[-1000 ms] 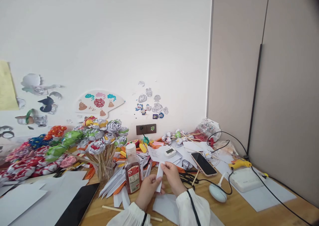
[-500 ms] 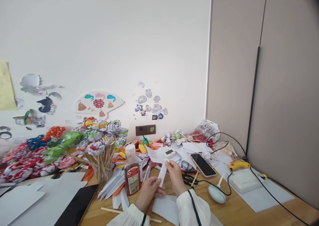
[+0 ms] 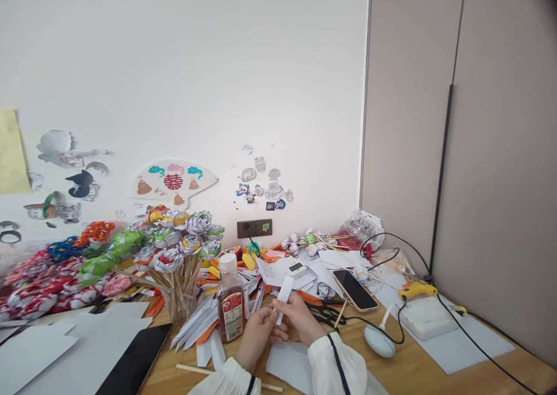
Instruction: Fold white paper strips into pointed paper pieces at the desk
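A narrow folded strip of white paper [image 3: 286,289] stands tilted between my two hands. My left hand [image 3: 260,332] pinches its lower part, and the fingers of my right hand [image 3: 300,316] close on its edge just beside. Below them a sheet of white paper [image 3: 289,365] lies on the wooden table, partly under my right sleeve. To the left of my hands stands a bottle of reddish-brown liquid [image 3: 231,308] with a white cap. Several folded white paper pieces [image 3: 198,322] are heaped behind and beside it.
Paper flowers on sticks [image 3: 178,250] stand in a holder at left. A black tablet-like slab [image 3: 133,360] lies in front of them. To the right are black scissors [image 3: 326,314], a phone [image 3: 355,289], a white mouse-shaped device [image 3: 379,340] and a yellow glue gun [image 3: 418,289] with cables.
My right hand has slid down the paper strip toward my left hand, so the strip's upper end now stands free. My left hand has hardly moved.
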`<action>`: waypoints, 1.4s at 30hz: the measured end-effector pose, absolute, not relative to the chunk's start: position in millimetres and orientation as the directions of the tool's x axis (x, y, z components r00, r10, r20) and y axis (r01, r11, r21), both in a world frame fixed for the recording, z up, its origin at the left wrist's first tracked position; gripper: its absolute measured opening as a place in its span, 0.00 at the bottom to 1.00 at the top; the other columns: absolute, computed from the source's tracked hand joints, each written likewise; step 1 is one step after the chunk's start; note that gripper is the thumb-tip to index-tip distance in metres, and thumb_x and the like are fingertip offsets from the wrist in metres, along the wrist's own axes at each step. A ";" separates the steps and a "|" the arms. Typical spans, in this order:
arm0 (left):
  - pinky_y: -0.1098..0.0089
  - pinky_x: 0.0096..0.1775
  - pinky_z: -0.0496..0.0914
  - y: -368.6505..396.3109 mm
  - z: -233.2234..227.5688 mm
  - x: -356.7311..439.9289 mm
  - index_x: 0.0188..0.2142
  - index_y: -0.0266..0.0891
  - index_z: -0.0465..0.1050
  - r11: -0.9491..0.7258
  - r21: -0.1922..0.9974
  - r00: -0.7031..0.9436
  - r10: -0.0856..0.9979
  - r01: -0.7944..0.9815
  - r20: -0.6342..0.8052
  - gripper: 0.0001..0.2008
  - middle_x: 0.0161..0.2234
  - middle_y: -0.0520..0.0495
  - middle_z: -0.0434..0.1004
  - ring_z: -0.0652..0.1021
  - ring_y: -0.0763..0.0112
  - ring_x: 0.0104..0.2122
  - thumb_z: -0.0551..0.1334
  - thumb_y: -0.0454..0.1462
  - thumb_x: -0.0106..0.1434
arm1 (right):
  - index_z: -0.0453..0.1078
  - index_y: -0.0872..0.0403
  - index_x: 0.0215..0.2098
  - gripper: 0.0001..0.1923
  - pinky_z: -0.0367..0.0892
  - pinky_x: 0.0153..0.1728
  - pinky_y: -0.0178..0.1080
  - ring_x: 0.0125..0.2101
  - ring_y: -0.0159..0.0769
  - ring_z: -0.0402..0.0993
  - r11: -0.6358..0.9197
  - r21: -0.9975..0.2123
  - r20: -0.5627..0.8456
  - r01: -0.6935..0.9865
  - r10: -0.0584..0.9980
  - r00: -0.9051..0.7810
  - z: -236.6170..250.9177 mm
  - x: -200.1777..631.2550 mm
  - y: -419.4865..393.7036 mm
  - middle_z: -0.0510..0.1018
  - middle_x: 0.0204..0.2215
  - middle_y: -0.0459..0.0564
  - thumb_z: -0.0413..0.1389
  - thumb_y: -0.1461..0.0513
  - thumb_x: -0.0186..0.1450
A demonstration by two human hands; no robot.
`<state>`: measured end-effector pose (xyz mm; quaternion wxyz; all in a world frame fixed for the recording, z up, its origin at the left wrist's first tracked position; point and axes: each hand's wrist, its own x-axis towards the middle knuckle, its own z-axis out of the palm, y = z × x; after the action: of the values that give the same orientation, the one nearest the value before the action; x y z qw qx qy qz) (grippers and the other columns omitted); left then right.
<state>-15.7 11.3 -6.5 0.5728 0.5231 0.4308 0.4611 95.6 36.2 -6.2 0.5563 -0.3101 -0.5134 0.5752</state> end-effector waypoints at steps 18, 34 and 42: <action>0.66 0.26 0.67 4.1 -4.6 -13.9 0.21 0.40 0.59 0.098 0.994 0.286 0.955 -0.049 -0.080 0.19 0.17 0.48 0.74 0.76 0.65 0.19 0.61 0.51 0.43 | 0.70 0.59 0.24 0.22 0.59 0.26 0.34 0.22 0.33 0.67 0.221 -0.934 0.229 -0.280 0.973 0.006 -9.5 97.6 44.4 0.72 0.20 0.49 0.53 0.47 0.51; 0.70 0.23 0.66 1.5 -4.4 -10.4 0.20 0.40 0.60 0.114 0.989 0.301 0.950 -0.092 -0.082 0.17 0.17 0.49 0.75 0.76 0.67 0.18 0.63 0.49 0.43 | 0.70 0.57 0.22 0.14 0.58 0.23 0.33 0.22 0.32 0.65 0.265 -0.915 0.234 -0.304 0.963 0.134 -5.6 105.6 49.1 0.70 0.18 0.46 0.52 0.53 0.52; 0.67 0.24 0.68 4.4 -3.4 -12.6 0.22 0.38 0.63 0.006 1.000 0.221 0.975 -0.006 -0.005 0.14 0.20 0.47 0.75 0.76 0.65 0.20 0.60 0.47 0.47 | 0.70 0.56 0.27 0.21 0.59 0.25 0.34 0.24 0.34 0.64 0.296 -0.912 0.278 -0.285 0.955 0.103 -3.1 107.4 48.3 0.70 0.21 0.47 0.51 0.47 0.53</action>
<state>-12.6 4.4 -3.4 0.5555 0.5495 0.4410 0.4416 107.4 48.3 -3.1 0.6521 -0.3551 -0.4720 0.4753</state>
